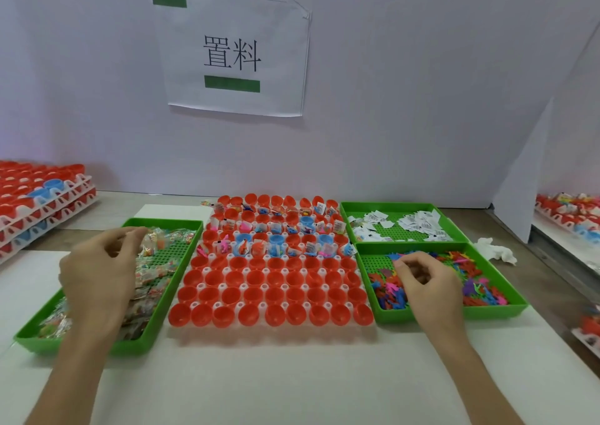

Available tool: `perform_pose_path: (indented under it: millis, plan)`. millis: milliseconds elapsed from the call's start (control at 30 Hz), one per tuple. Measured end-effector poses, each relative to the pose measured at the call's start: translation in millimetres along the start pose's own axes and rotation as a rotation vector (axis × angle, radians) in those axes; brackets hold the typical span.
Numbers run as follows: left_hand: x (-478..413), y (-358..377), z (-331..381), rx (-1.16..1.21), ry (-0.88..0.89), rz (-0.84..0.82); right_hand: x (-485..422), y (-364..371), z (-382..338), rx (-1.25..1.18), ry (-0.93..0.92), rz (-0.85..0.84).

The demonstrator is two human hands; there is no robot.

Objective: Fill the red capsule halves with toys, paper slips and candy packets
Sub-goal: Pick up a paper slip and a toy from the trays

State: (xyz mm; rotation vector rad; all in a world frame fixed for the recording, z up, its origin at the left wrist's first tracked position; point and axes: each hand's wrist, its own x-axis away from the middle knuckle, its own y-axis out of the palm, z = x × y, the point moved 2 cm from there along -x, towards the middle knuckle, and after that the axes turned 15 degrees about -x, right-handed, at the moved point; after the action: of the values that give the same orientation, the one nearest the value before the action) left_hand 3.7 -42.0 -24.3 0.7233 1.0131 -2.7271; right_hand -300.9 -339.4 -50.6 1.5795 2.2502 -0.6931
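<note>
A white holder in front of me carries rows of red capsule halves, with a few blue ones among them. The far rows hold toys and paper slips; the near rows are empty. My left hand hovers over the green tray of candy packets on the left and pinches a candy packet at its fingertips. My right hand is over the green tray of small coloured toys on the right, fingers curled down into the toys; whether it holds one is hidden.
A green tray of white paper slips sits behind the toy tray. Stacked holders of red halves stand at the far left, filled ones at the far right. A crumpled white tissue lies by the toy tray. A wall with a paper sign is behind.
</note>
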Motion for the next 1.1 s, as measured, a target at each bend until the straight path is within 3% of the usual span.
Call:
perform_pose_path:
  millis: [167, 333, 433, 600, 900, 967, 1100]
  plan:
    - [16.7, -3.3, 15.4, 0.189, 0.136, 0.05, -0.8, -1.5, 2.1, 0.01, 0.022, 0.027]
    - [77.6, 0.7, 82.6, 0.311, 0.562, -0.061, -4.3, -2.8, 1.7, 0.036, 0.056, -0.016]
    - [128.2, 14.1, 103.4, 0.354, 0.727, -0.153, -9.1, -5.8, 2.3, 0.045, 0.092, -0.026]
    - [188.9, 31.8, 107.0, 0.326, 1.127, -0.13, -31.8, 3.7, 2.6, 0.189, 0.133, -0.103]
    - [186.5, 40.6, 104.9, 0.354, 1.097, -0.151, -101.8, 52.2, 21.6, 0.739, 0.408, -0.271]
    - [183.9, 41.9, 105.4, 0.346, 1.097, -0.156, -111.1, 54.1, 23.5, 0.78, 0.491, -0.287]
    - [180.8, 44.3, 107.6, 0.33, 1.123, -0.169, -118.9, 52.5, 25.4, 0.723, 0.478, -0.269]
